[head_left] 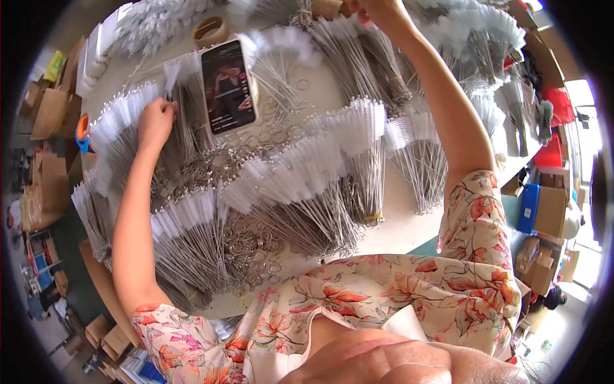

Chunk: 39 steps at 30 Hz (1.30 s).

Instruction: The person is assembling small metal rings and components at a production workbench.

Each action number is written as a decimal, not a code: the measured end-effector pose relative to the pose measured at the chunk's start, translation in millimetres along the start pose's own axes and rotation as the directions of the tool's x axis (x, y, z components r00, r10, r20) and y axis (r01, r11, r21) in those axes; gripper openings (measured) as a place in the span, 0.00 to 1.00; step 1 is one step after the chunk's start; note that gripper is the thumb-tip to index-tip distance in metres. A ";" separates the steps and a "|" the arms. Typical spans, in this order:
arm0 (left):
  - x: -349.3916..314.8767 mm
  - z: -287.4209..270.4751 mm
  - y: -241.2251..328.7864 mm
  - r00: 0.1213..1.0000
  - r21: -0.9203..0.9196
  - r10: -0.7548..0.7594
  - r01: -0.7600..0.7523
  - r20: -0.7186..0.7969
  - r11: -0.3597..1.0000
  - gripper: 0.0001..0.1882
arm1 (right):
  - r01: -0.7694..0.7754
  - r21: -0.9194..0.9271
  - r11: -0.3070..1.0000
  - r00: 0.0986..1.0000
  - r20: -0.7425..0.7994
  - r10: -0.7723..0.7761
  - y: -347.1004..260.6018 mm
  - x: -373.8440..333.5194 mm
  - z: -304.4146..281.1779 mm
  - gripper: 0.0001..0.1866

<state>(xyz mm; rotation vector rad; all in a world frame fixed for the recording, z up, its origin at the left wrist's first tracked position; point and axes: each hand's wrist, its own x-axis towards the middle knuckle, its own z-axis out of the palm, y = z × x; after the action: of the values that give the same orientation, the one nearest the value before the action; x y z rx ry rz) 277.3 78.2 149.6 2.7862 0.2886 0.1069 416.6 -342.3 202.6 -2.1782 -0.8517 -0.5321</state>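
Observation:
My left hand (157,123) is closed at the left of the table, thumb and fingers pinched together among thin wire brushes with white bristles (131,110). What its fingers hold, if anything, I cannot make out. My right arm stretches to the far side, where my right hand (376,11) is partly cut off by the upper edge. It is near a roll of brown tape (327,8) and above upright bundles of wire brushes (345,61); its fingers do not show clearly. A phone (228,86) with its screen lit lies between my hands, nearer the left one.
Loose metal rings (252,246) lie in heaps among the brushes. More brush bundles (307,185) stretch along the near side. Another tape roll (210,31) is at the back left, orange-handled scissors (83,131) at the left edge. Cardboard boxes (54,115) and a blue box (528,208) flank the table.

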 end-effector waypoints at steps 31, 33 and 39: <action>-225.9 -107.4 48.3 0.943 -0.941 -0.328 0.062 -0.054 0.333 0.15 | -0.143 0.063 0.988 0.910 -0.385 0.156 -2.7 -13.5 -12.0 0.04; -238.2 -106.2 36.4 0.960 -0.949 -0.272 0.029 -0.061 0.313 0.17 | -0.182 0.523 0.833 0.820 -0.387 0.422 -3.0 -10.1 -52.2 0.06; -268.1 -86.2 19.2 0.945 -0.969 -0.323 0.118 0.042 0.218 0.18 | -0.460 -0.556 0.692 0.838 -0.014 0.546 78.0 -47.6 -53.1 0.15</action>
<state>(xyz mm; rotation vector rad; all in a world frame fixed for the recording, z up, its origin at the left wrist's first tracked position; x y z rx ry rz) 9.8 31.5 226.6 1.4118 0.4619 0.3306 433.0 -442.1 171.8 -2.8642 -0.1191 -0.3436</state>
